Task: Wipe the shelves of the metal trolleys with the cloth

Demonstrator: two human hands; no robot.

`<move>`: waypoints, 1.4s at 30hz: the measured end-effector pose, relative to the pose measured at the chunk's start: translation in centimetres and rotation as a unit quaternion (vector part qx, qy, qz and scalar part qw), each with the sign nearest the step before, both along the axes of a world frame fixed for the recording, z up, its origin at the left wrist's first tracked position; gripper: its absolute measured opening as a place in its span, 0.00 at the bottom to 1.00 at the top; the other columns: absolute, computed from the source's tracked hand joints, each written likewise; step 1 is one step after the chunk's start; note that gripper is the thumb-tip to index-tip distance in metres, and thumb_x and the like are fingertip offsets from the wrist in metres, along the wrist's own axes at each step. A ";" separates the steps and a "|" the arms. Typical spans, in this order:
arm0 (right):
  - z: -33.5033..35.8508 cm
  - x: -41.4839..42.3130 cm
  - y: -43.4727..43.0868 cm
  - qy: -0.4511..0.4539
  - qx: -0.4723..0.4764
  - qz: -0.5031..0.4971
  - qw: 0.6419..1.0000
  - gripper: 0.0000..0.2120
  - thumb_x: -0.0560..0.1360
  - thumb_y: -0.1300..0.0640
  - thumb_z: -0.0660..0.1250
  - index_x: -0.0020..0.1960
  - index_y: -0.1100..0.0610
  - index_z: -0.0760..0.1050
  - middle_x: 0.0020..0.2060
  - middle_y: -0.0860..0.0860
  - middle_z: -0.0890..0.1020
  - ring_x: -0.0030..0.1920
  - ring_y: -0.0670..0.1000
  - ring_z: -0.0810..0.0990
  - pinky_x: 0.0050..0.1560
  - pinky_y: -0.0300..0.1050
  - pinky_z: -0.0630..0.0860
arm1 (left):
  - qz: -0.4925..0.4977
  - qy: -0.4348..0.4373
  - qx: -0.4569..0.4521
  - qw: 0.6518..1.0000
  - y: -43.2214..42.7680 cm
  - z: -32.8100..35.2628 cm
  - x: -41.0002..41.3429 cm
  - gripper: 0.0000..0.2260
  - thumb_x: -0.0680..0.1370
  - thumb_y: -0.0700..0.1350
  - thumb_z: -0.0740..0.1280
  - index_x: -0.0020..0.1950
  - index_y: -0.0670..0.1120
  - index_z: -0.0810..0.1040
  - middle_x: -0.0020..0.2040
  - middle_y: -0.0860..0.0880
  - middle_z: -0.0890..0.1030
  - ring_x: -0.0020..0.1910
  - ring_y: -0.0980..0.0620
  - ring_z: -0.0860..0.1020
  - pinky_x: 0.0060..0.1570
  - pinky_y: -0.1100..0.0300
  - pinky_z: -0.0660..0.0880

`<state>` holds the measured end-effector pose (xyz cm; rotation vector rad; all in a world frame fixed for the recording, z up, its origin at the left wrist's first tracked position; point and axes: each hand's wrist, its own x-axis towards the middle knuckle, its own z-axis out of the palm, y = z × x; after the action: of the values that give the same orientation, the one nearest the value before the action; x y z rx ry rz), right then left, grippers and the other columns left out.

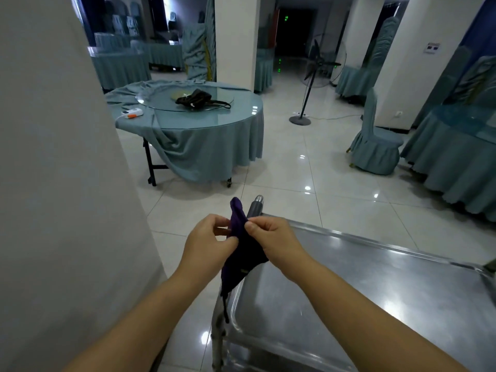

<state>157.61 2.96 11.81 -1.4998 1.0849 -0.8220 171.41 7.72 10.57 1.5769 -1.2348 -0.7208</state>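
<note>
- The left hand (208, 237) and the right hand (271, 237) each pinched the dark purple cloth (248, 253), with fingers curled on its upper folds.
- The cloth hung between them above the near left corner of the metal trolley's top shelf (349, 277), just beside its upright post (256, 205).
- A small tag (244, 271) on the cloth was too small to read.
- A wall sign (432, 47) was also illegible.
- A black bag (196, 98) lay on the teal-draped round table (214, 135).

The trolley (349, 291) runs off the bottom and right edges; fingers (253, 226) hide part of the cloth (243, 255).
</note>
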 end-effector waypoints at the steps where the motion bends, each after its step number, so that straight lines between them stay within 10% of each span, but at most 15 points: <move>1: 0.1 -0.1 -1.1 0.009 -0.010 -0.005 1.000 0.10 0.79 0.60 0.64 0.44 0.53 0.83 0.38 0.52 0.84 0.40 0.46 0.82 0.44 0.42 0.80 | 0.006 -0.014 -0.003 1.000 -1.0 -0.1 -0.3 0.09 0.72 0.38 0.71 0.47 0.49 0.76 0.48 0.54 0.78 0.47 0.60 0.78 0.42 0.65 0.78; 9: 0.1 -0.9 -9.5 0.152 -0.059 -0.075 0.984 0.11 0.80 0.59 0.60 0.45 0.59 0.80 0.38 0.53 0.80 0.39 0.50 0.76 0.42 0.46 0.75 | 0.009 -0.127 0.012 0.992 -9.2 0.0 3.5 0.05 0.76 0.38 0.62 0.42 0.47 0.73 0.36 0.47 0.78 0.36 0.48 0.78 0.37 0.47 0.77; 19: 1.5 -2.8 -13.5 0.381 -0.184 -0.144 0.895 0.12 0.81 0.56 0.57 0.53 0.53 0.79 0.46 0.47 0.80 0.46 0.48 0.76 0.47 0.45 0.73 | -0.039 -0.268 -0.095 0.958 -17.4 0.4 9.7 0.08 0.80 0.38 0.60 0.47 0.51 0.74 0.40 0.53 0.78 0.38 0.52 0.74 0.36 0.58 0.71; 36: -14.6 -0.4 -2.9 0.473 -0.005 0.031 0.880 0.15 0.80 0.56 0.60 0.64 0.50 0.76 0.60 0.49 0.77 0.58 0.50 0.76 0.57 0.40 0.70 | -0.224 -0.342 0.003 0.913 -8.8 -17.4 13.7 0.19 0.61 0.25 0.74 0.35 0.50 0.79 0.33 0.56 0.79 0.28 0.57 0.73 0.27 0.74 0.62; 42: -13.8 -1.4 -2.6 0.475 0.008 0.011 0.880 0.14 0.80 0.56 0.60 0.64 0.51 0.77 0.61 0.49 0.78 0.60 0.49 0.76 0.61 0.42 0.71 | -0.238 -0.415 0.145 0.866 -9.5 -16.1 13.0 0.12 0.80 0.42 0.60 0.59 0.55 0.77 0.58 0.57 0.78 0.54 0.57 0.75 0.43 0.68 0.64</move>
<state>156.16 0.33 -2.02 -1.9424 1.7551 0.0144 184.43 -1.74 -5.55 1.9347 -2.2951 -0.5389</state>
